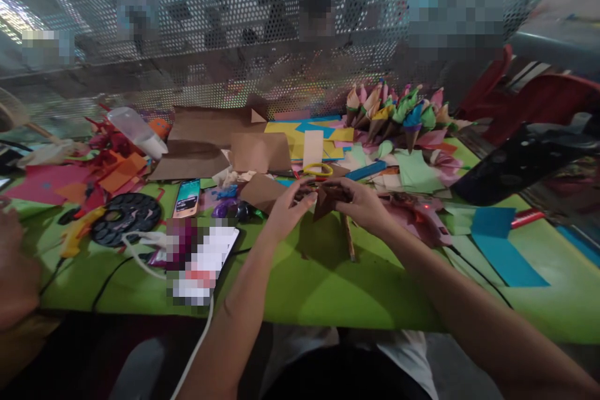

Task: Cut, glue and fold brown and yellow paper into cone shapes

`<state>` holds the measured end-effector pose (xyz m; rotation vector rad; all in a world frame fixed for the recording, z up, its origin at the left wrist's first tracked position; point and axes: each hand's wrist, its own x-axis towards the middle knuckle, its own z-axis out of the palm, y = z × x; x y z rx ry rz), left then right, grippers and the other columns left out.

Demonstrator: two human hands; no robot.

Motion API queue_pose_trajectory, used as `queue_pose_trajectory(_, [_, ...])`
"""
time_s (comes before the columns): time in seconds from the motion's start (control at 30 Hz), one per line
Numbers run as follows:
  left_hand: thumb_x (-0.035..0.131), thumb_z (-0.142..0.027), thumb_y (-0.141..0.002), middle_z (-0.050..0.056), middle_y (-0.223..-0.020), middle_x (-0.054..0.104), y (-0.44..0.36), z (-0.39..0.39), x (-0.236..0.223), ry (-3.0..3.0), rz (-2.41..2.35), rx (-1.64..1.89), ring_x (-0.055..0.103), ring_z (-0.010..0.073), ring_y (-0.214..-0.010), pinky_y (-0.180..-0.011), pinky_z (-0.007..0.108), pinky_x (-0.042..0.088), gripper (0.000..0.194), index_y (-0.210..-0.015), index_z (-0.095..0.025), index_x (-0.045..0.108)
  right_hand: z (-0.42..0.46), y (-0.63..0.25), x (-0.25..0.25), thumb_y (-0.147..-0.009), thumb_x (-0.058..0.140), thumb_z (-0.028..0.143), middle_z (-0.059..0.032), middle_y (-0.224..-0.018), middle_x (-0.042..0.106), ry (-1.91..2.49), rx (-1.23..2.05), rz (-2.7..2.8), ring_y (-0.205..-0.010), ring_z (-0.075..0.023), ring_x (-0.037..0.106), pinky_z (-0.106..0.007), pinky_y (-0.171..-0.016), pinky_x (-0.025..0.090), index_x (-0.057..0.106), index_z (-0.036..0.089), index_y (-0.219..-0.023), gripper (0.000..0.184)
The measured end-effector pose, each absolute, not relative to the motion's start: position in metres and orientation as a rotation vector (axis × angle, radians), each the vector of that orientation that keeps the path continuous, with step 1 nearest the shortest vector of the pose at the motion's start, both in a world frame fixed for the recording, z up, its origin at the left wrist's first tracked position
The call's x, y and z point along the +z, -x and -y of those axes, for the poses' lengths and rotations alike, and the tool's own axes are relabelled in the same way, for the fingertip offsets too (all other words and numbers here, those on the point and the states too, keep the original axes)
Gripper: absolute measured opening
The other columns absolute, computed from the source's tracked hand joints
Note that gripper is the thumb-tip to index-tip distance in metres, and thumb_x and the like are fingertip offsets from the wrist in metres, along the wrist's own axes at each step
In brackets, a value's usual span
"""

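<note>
A small piece of folded brown paper is held between my two hands above the green tabletop, its pointed end hanging down. My left hand pinches its left side with curled fingers. On the other side, my right hand grips it, the fingers partly hidden behind the paper. A pencil lies just below my right hand. Close by on the right is a pink glue gun with a small red light. Yellow-handled scissors and a brown paper sheet lie just beyond my hands.
Paper cones with coloured tops stand at the back right. A phone with a white cable, another phone, a black disc and a yellow glue gun lie left. A dark bottle leans right. Another person's hand shows far left.
</note>
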<state>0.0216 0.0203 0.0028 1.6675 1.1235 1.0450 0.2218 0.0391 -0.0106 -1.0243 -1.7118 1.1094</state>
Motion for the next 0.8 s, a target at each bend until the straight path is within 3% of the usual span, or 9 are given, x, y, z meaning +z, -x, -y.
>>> queue_pose_trajectory(0.07, [0.061,-0.042,-0.093,0.008,-0.122,0.068,-0.024,-0.019,0.007,-1.705,-1.127,1.05,0.064,0.0216,-0.108,-0.088,0.033,0.053,0.039,-0.127,-0.023,0.059,-0.037,-0.222,-0.008,-0.066,0.059,0.01,-0.0043,-0.105,0.076,1.095,1.019,1.858,-0.096,-0.0262,0.07,-0.039,-0.086,0.053,0.069,0.023,-0.116,0.053])
queue_pose_trajectory(0.17, [0.065,-0.039,-0.091,0.007,-0.112,0.069,-0.027,-0.017,0.01,-1.816,-1.176,0.998,0.065,0.0208,-0.101,-0.082,0.031,0.053,0.027,-0.111,-0.022,0.063,-0.036,-0.223,-0.004,-0.065,0.06,0.01,-0.0049,-0.103,0.076,1.128,0.972,1.98,-0.092,-0.0261,0.068,-0.036,-0.08,0.051,0.067,0.023,-0.121,0.059])
queue_pose_trajectory(0.3, [0.067,-0.03,-0.087,0.004,-0.096,0.07,-0.027,-0.013,0.012,-1.922,-1.222,0.879,0.065,0.0198,-0.09,-0.08,0.032,0.052,0.013,-0.096,-0.02,0.063,-0.037,-0.224,-0.001,-0.066,0.06,0.014,-0.0012,-0.086,0.069,1.008,1.202,1.933,-0.077,-0.02,0.063,-0.031,-0.07,0.048,0.061,0.021,-0.129,0.063])
queue_pose_trajectory(0.43, [0.066,-0.019,-0.084,0.003,-0.095,0.068,-0.023,-0.001,0.01,-1.87,-1.182,0.888,0.065,0.0184,-0.087,-0.08,0.031,0.052,0.025,-0.109,-0.021,0.06,-0.038,-0.225,0.001,-0.069,0.061,0.018,0.0026,-0.072,0.059,0.961,1.304,1.858,-0.066,-0.0155,0.054,-0.028,-0.062,0.041,0.058,0.015,-0.131,0.061])
queue_pose_trajectory(0.6, [0.068,-0.01,-0.079,0.002,-0.097,0.065,-0.016,0.029,-0.001,-1.843,-1.3,0.865,0.064,0.0161,-0.082,-0.077,0.03,0.052,0.051,-0.126,-0.023,0.051,-0.035,-0.218,-0.005,-0.07,0.06,0.015,0.0033,-0.071,0.059,0.949,1.216,1.976,-0.067,-0.0146,0.055,-0.026,-0.062,0.04,0.064,0.017,-0.125,0.055])
queue_pose_trajectory(0.7, [0.065,-0.009,-0.082,0.004,-0.105,0.063,-0.014,0.052,-0.011,-1.946,-1.418,0.797,0.064,0.0182,-0.089,-0.083,0.034,0.054,0.052,-0.129,-0.022,0.048,-0.029,-0.209,-0.012,-0.07,0.061,0.011,0.0018,-0.076,0.066,0.962,1.093,2.102,-0.071,-0.0158,0.06,-0.026,-0.065,0.042,0.069,0.021,-0.118,0.05])
queue_pose_trajectory(0.8, [0.061,-0.01,-0.087,0.008,-0.116,0.06,-0.015,0.071,-0.017,-2.214,-1.587,0.577,0.063,0.0241,-0.105,-0.094,0.043,0.053,0.041,-0.125,-0.023,0.056,-0.023,-0.202,-0.016,-0.074,0.065,0.015,-0.0003,-0.082,0.071,0.932,1.0,2.225,-0.076,-0.0179,0.064,-0.028,-0.071,0.045,0.073,0.023,-0.112,0.039])
